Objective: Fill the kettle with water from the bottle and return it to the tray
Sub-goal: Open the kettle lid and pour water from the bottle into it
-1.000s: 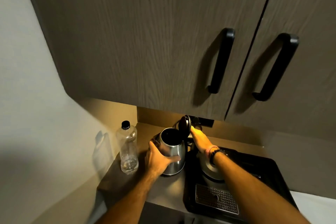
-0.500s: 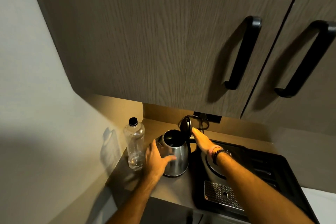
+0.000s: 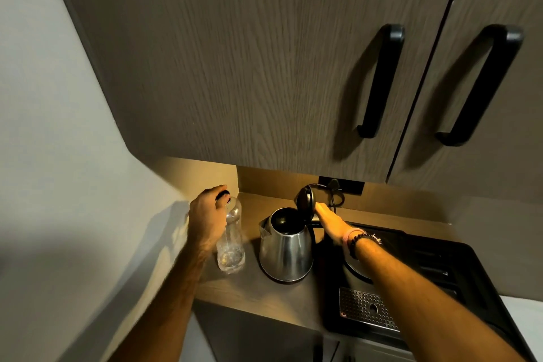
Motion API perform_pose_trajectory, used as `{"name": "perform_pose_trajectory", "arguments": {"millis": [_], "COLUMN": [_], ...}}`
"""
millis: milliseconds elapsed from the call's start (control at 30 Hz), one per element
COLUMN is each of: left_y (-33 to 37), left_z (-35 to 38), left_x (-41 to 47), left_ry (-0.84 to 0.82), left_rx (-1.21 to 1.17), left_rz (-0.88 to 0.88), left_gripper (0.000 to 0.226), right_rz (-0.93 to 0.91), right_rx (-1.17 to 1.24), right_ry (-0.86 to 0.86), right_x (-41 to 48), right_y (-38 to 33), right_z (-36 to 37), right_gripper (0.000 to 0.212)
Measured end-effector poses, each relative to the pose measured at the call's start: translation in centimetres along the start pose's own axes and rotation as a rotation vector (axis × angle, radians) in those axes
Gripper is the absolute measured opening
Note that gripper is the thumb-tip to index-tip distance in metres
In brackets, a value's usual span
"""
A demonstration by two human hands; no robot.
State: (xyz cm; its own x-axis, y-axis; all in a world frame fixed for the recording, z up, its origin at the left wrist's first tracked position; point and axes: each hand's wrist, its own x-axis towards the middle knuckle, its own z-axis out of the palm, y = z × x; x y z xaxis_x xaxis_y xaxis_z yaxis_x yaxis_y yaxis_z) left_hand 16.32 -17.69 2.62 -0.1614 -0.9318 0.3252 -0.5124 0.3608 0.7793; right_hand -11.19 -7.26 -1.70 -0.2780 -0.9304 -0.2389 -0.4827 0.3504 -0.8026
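A steel kettle [image 3: 286, 250] stands on the brown counter, left of the black tray [image 3: 470, 267]. Its black lid [image 3: 305, 203] is tipped up, and the dark inside shows. My right hand [image 3: 330, 222] rests at the kettle's handle just behind the lid; whether it grips the handle is hidden. A clear plastic bottle [image 3: 232, 244] with a black cap stands left of the kettle, with a little water at the bottom. My left hand [image 3: 207, 216] is wrapped around the bottle's neck and cap.
The round kettle base [image 3: 357, 269] and a perforated metal drip grate [image 3: 367, 307] sit on the tray. A power cord [image 3: 332, 197] runs to a wall socket behind the kettle. Wall cabinets with black handles [image 3: 380, 79] hang low overhead. A pale wall closes the left side.
My left hand has left the kettle's body and moved left onto the bottle's neck. The right hand stays by the raised lid. The view has shifted slightly.
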Motion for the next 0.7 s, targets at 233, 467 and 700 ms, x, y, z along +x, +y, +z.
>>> {"name": "perform_pose_trajectory", "arguments": {"millis": [233, 467, 700], "left_y": [-1.0, -1.3, -0.6], "left_z": [-0.1, 0.0, 0.9], "left_x": [0.8, 1.2, -1.1], "left_ry": [-0.04, 0.063, 0.351], "left_rx": [0.004, 0.011, 0.063], "left_rz": [-0.03, -0.04, 0.223], "left_gripper": [0.03, 0.043, 0.039], "right_rz": [0.045, 0.062, 0.082], "right_rx": [0.06, 0.091, 0.115], "right_ry": [0.009, 0.011, 0.019], "right_x": [0.1, 0.3, 0.7], "right_y": [0.0, 0.0, 0.4], "right_z": [0.2, 0.1, 0.2], "right_gripper": [0.089, 0.092, 0.09]}}
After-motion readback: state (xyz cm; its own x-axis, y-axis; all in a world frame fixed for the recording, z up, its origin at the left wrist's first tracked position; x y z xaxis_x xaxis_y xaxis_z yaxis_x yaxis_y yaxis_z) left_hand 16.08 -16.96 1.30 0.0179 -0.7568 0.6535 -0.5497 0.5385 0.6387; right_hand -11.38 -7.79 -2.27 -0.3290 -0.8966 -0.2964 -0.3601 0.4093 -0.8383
